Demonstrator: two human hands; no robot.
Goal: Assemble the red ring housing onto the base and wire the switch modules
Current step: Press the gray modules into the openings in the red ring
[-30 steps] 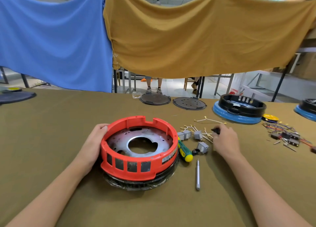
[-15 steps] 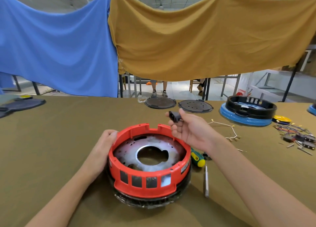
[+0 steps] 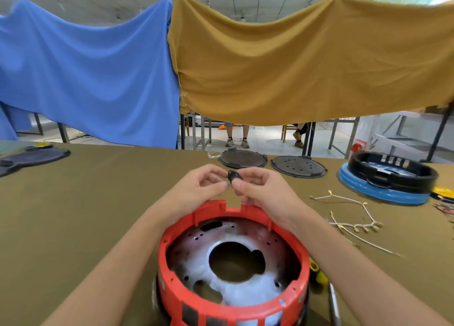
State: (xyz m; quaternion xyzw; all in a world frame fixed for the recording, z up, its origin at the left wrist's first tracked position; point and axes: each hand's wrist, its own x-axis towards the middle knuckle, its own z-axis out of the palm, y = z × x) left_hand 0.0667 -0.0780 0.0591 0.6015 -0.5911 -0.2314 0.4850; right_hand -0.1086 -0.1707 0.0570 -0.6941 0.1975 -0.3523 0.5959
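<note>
The red ring housing [image 3: 231,298] sits on its dark base at the bottom centre, with a shiny metal plate [image 3: 245,284] and a round centre hole inside. Both hands hover just beyond its far rim, above the notch. My right hand [image 3: 260,190] pinches a small black switch module [image 3: 233,175] between thumb and forefinger. My left hand [image 3: 196,190] has its fingertips curled at the same module; thumb and forefinger meet beside it. Cream wires with gold terminals [image 3: 353,215] lie on the table to the right.
A green-and-yellow screwdriver [image 3: 317,273] and a thin metal tool [image 3: 334,303] lie right of the housing. Two dark round plates [image 3: 298,166] sit at the far edge. A black ring on a blue base [image 3: 385,178] stands at the right. Blue and mustard cloths hang behind.
My left hand left the housing's side and rose to meet the right hand. The right hand carried the black module from the parts pile to above the far rim. The camera moved closer.
</note>
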